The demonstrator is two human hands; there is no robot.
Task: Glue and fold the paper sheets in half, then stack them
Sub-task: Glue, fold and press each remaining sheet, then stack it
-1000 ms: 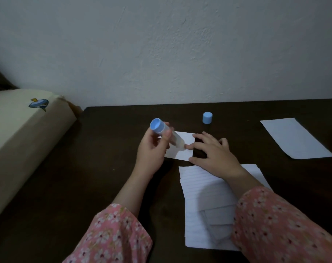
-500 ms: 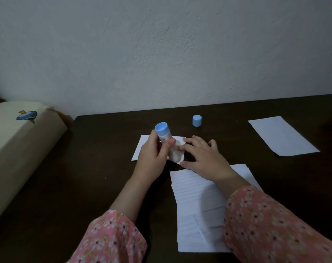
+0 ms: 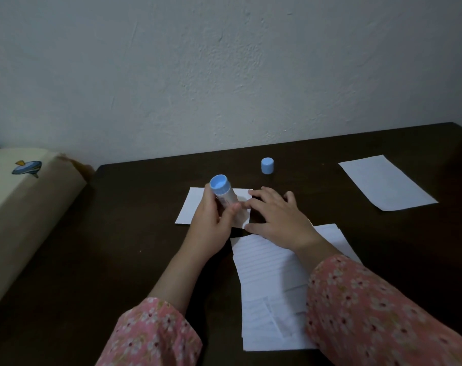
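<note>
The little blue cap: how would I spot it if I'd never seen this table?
Look at the dark table, towards its far edge by the white wall. The blue cap stands there alone, just beyond the right hand. Unlike the blue-ended glue stick, nobody holds it, and it rests on bare wood, not paper.

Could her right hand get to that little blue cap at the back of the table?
Probably yes. The right hand lies flat on the small white paper sheet, holding nothing, and only bare dark table lies between it and the small blue cylindrical cap.
</note>
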